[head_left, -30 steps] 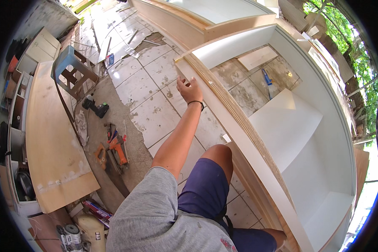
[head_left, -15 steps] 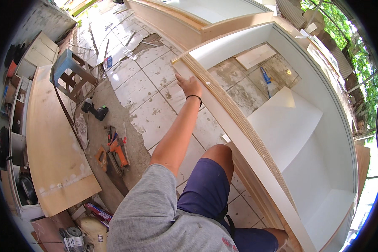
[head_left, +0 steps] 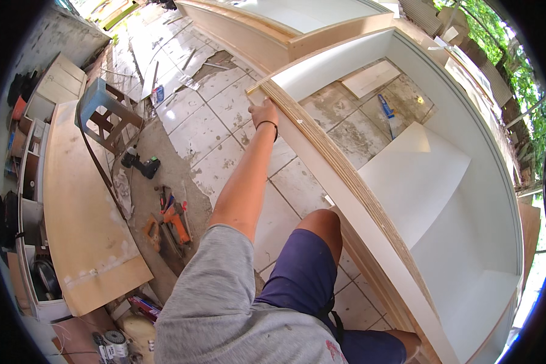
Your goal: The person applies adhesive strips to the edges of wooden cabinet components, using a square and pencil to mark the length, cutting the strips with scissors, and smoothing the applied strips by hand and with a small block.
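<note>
Cracked white floor tiles and a strip of bare concrete spread beneath a cluttered workspace. On the tiles sits one open, white-lined cabinet carcass, its layered plywood edge running past the person's knee. One left hand, a dark band at its wrist, is at the carcass's far left corner, fingers bent into a narrow curl against the pale face board; whether they pinch anything I cannot tell. The right hand's state I cannot tell either, as it is out of view. Within the carcass's outline lie one loose board and one blue-handled tool. Beyond the carcass stands a second cabinet. Left of the carcass are one cordless drill, one orange tool, one blue stool and, farther out, one plywood panel. Greenery shows past its right side.
</note>
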The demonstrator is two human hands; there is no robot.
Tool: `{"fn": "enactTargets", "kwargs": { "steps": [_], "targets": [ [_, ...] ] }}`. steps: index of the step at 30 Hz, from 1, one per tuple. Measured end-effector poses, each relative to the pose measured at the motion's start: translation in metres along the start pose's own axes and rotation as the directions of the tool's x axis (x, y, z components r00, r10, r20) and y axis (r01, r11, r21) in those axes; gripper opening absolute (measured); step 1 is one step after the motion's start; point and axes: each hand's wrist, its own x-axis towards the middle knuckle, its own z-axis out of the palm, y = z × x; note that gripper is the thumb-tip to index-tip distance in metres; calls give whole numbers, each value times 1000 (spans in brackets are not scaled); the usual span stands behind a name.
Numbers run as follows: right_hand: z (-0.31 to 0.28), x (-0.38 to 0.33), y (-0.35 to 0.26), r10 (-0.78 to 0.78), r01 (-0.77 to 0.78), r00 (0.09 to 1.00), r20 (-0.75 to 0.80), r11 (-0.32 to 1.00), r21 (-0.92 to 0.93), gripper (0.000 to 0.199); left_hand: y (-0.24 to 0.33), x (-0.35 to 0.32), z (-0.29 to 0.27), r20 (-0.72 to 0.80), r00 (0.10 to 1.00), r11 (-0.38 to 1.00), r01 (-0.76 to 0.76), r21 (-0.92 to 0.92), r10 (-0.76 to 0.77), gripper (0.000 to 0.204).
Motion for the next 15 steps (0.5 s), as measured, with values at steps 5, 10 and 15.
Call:
{"fn": "enactTargets", "kwargs": {
  "steps": [5,10,15],
  "targets": [
    [18,11,4,92,-143,988,127,862,487,46,0,0,7,-38,999,998,21,-61,-23,60],
    [61,16,11,101,-354,932,347,454,818,46,-3,-24,3,64,997,901,68,-428,-45,56],
    [114,-30,-20,240,-574,793,559,-11,819,46,-60,-111,22,-34,988,843,-148,-517,153,49]
  ]
}}
